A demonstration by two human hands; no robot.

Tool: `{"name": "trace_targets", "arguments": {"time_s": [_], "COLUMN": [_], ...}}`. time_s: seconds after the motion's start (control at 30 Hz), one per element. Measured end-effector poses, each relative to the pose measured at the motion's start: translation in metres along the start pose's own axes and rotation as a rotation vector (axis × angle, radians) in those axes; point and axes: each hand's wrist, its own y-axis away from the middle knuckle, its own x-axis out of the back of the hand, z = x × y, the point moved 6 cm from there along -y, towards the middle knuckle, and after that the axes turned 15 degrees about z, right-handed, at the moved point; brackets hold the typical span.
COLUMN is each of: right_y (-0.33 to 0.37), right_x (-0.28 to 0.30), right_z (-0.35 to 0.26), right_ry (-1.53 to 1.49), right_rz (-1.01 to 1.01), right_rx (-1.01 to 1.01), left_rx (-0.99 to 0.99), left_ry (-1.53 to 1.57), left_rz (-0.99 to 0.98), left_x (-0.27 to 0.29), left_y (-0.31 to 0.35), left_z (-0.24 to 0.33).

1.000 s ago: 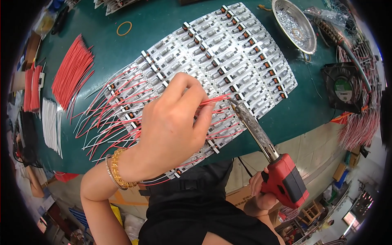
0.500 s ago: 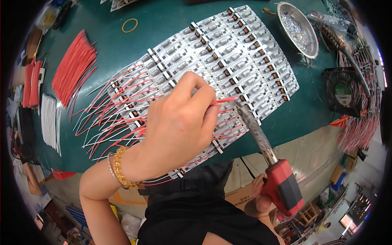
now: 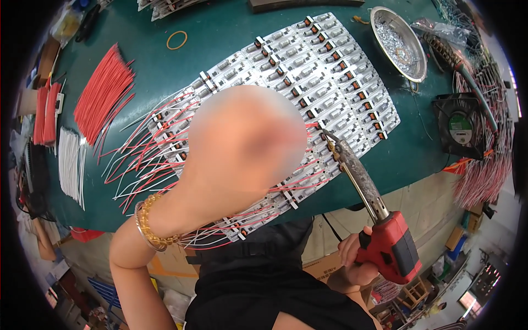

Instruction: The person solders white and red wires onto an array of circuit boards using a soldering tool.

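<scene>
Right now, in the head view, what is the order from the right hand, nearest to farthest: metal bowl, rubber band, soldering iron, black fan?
From the right hand:
1. soldering iron, held in it
2. black fan, far right
3. metal bowl, upper right
4. rubber band, upper left

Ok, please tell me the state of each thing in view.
Left hand: over the boards; blurred, grip unclear
Right hand: closed around the soldering iron
Soldering iron: held, tip near red wire ends; heat unknown
Boards: joined in a sheet, partly wired, partly covered
Loose red wires: fanned out
Loose white wires: lying side by side
Metal dish: holding silvery scraps
Fan: spinning or stopped, cannot tell
Thin band: lying as a loop
</scene>
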Motion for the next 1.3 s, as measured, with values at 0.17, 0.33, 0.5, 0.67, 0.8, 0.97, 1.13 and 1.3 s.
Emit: {"name": "trace_targets", "arguments": {"time_s": [0.17, 0.33, 0.5, 0.67, 0.8, 0.97, 1.13, 1.3], "right_y": [-0.016, -0.011, -0.009, -0.011, -0.003, -0.017, -0.020, -0.009], "right_x": [-0.029, -0.017, -0.013, -0.030, 0.001, -0.021, -0.037, -0.007], "right_z": [-0.020, -0.012, -0.006, -0.018, -0.013, -0.030, -0.029, 0.005], "right_ry": [0.103, 0.254, 0.494, -0.003, 0.332, 0.075, 0.093, -0.146], "right_rz": [-0.014, -0.066, 0.005, -0.016, -0.167, -0.141, -0.113, -0.041], "right_rx": [-0.025, 0.158, 0.044, -0.134, -0.101, -0.409, 0.059, -0.059], "left_rx": [0.005, -0.021, -0.045, -0.111, -0.099, -0.109, -0.104, -0.171], "left_ry": [-0.052, -0.164, -0.208, -0.209, -0.217, -0.200, -0.199, -0.180], "left_rz": [0.005, 0.040, 0.047, 0.069, 0.067, 0.069, 0.067, 0.099], "left_x": [-0.005, -0.008, -0.010, -0.011, -0.010, -0.012, -0.011, 0.002], "left_y": [0.000, 0.002, 0.005, 0.004, 0.007, 0.007, 0.006, -0.001], "left_z": [-0.011, -0.006, -0.008, -0.006, -0.009, -0.008, -0.007, -0.002]}}
